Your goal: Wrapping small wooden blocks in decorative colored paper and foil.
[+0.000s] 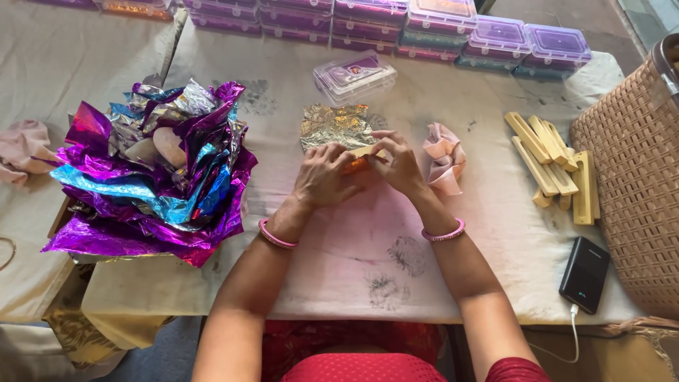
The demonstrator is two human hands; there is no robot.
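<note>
My left hand [322,177] and my right hand [402,166] meet at the table's middle, both pinching a small pale and orange piece [361,161] with gold foil. A crinkled gold foil sheet [336,126] lies flat just beyond my fingers, partly under them. Each wrist wears a pink bangle. What exactly sits between my fingers is mostly hidden.
A heap of purple, blue and silver foil sheets [152,177] lies left. A clear plastic box [353,74] sits behind, rows of purple-lidded boxes [495,35] at the far edge. Pink cloth [444,157], pale wooden blocks [555,166], a woven basket [636,177], a black power bank [585,272] are right.
</note>
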